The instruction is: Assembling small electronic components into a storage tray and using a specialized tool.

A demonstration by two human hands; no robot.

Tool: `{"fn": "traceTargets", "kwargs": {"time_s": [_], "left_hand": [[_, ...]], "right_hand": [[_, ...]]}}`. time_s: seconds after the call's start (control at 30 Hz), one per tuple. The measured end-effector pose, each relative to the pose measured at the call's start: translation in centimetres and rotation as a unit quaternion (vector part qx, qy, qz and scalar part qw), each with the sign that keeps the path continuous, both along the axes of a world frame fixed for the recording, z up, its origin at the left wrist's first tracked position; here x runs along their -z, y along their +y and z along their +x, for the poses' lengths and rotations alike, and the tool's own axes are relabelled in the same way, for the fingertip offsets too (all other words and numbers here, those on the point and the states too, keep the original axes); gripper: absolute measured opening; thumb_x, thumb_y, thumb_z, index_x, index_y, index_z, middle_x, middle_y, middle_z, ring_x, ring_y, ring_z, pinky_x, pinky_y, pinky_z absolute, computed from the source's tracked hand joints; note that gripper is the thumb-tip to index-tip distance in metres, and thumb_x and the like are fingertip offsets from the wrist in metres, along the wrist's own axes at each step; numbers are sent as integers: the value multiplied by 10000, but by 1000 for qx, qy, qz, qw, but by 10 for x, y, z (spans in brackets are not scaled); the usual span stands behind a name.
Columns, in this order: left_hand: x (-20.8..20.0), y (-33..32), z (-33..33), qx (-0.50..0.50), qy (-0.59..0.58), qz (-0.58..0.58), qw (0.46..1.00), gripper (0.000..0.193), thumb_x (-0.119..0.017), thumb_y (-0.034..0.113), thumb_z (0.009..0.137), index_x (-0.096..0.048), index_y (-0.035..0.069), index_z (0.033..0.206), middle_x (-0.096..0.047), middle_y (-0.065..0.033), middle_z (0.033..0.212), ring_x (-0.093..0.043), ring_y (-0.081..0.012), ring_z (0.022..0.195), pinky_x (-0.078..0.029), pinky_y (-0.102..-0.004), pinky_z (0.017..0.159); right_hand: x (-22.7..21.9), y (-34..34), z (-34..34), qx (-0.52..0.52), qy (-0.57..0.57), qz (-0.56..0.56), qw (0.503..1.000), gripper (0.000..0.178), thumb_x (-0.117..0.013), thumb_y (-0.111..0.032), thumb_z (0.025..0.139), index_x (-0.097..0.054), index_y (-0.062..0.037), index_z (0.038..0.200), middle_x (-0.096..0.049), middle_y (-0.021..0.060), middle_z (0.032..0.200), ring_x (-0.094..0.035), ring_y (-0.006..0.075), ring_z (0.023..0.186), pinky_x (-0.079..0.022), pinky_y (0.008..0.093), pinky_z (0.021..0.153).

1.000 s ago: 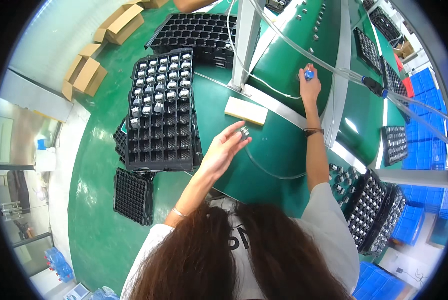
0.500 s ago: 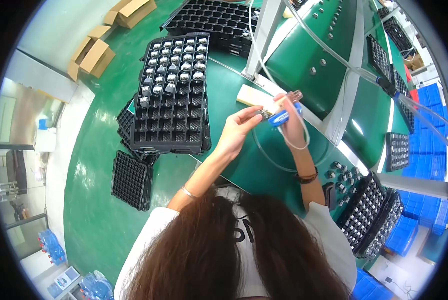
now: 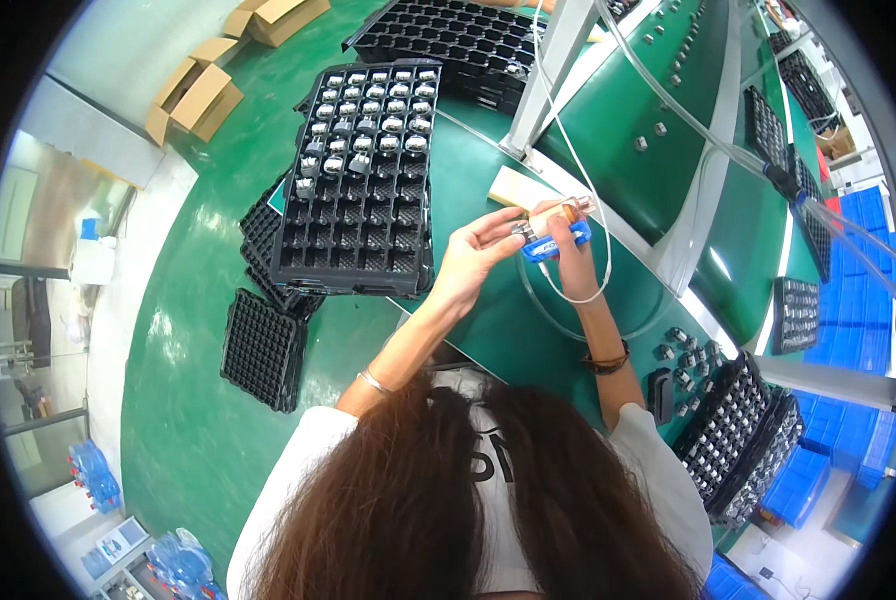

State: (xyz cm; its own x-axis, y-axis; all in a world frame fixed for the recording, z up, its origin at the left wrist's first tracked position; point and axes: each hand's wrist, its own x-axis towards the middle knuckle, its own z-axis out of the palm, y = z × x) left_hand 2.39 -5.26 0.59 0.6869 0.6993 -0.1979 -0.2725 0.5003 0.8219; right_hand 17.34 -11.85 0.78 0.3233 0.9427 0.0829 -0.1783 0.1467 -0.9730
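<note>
Thumb and fingers of my left hand (image 3: 471,265) pinch a small silvery metal part (image 3: 525,231) above the green table. My right hand (image 3: 574,270) is wrapped round a blue hand tool (image 3: 546,248) with a clear, shiny end, and a thin whitish hose hangs in a loop from it. The part meets or nearly meets the tool; contact is hard to tell. To the left lies a black compartment tray (image 3: 353,240), its far rows filled with shiny metal parts and its near rows bare. A cream block (image 3: 516,190) rests just beyond my hands.
Loose metal parts (image 3: 690,362) and another filled black tray (image 3: 725,420) are at the right. A metal post (image 3: 548,90) rises ahead beside a green conveyor (image 3: 623,110) carrying small parts. More black trays (image 3: 448,40) stand at the back, with stacked ones (image 3: 261,350) lower left.
My view has shifted slightly, so the surroundings sit a little further right. The tool has tilted and come closer to my left hand; both hands keep their grip.
</note>
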Motion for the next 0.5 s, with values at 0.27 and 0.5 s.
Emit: {"fn": "traceTargets", "kwargs": {"time_s": [0.27,0.5], "left_hand": [[-22,-1,-9,-87,27,153,984,487,-671,74,815,-494,3,1263,-591,-96,1151,-557,-151,1064,-447,-281,914],[-67,77,-83,-231,346,552,723,281,-632,79,800,-615,47,1079,-603,-84,1013,-585,-180,864,-486,-292,744]], "right_hand": [[3,19,4,95,-120,38,987,142,-518,-151,916,-571,-27,960,-582,17,871,-549,87,767,-439,232,667],[14,46,20,194,-423,-104,879,344,-679,-289,806,-568,27,883,-604,182,702,-608,295,628,-464,353,593]]}}
